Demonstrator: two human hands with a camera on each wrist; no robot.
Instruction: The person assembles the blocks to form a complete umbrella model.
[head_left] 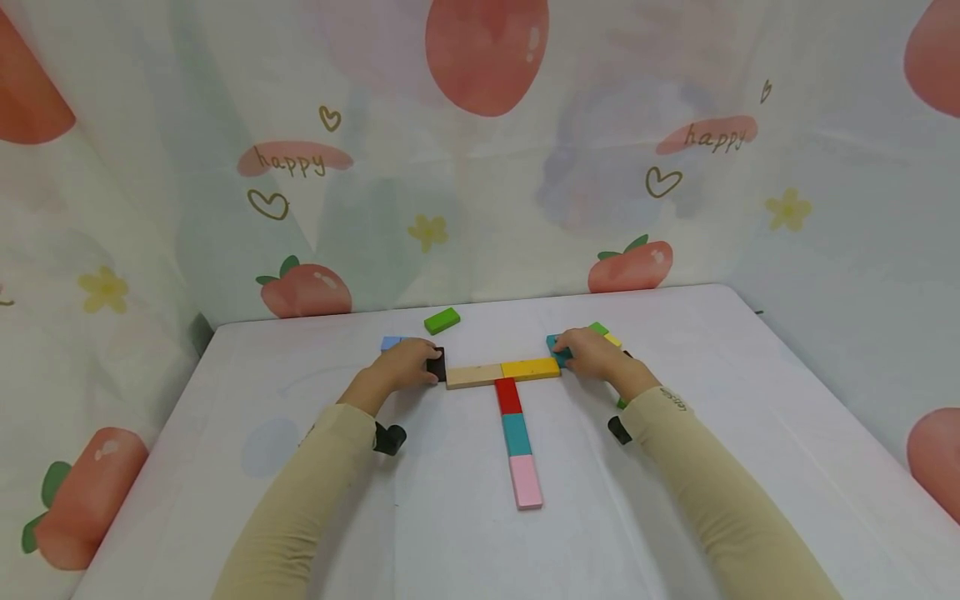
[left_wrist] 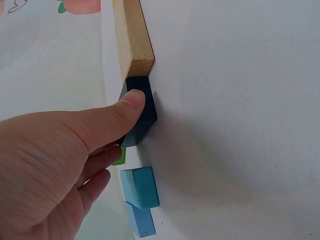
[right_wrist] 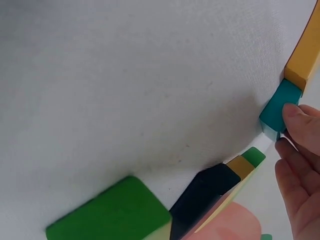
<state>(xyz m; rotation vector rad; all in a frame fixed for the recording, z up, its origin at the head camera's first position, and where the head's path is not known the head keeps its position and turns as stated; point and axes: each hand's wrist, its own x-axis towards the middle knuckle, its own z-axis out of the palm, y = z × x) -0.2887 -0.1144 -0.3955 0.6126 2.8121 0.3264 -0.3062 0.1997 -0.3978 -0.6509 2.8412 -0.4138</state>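
Observation:
My left hand [head_left: 407, 363] pinches a black block [left_wrist: 137, 112] at the left end of a row, right against the natural wood block [head_left: 474, 377]. A yellow block [head_left: 531, 368] continues that row to the right. At its far end my right hand [head_left: 595, 353] grips a teal block [right_wrist: 281, 107], which meets the yellow one's end. From the row's middle a stem runs toward me: a red block [head_left: 508, 396], a second teal block [head_left: 517, 434] and a pink block [head_left: 527, 482], end to end.
Behind the row lies a light green block [head_left: 442, 321]. Beside my left hand are another teal block [left_wrist: 140, 187] and a light blue block [left_wrist: 141, 220]. Near my right hand sit a dark green block [right_wrist: 110, 212], a dark block [right_wrist: 207, 192] and other coloured blocks. A patterned cloth [head_left: 480, 183] hangs behind.

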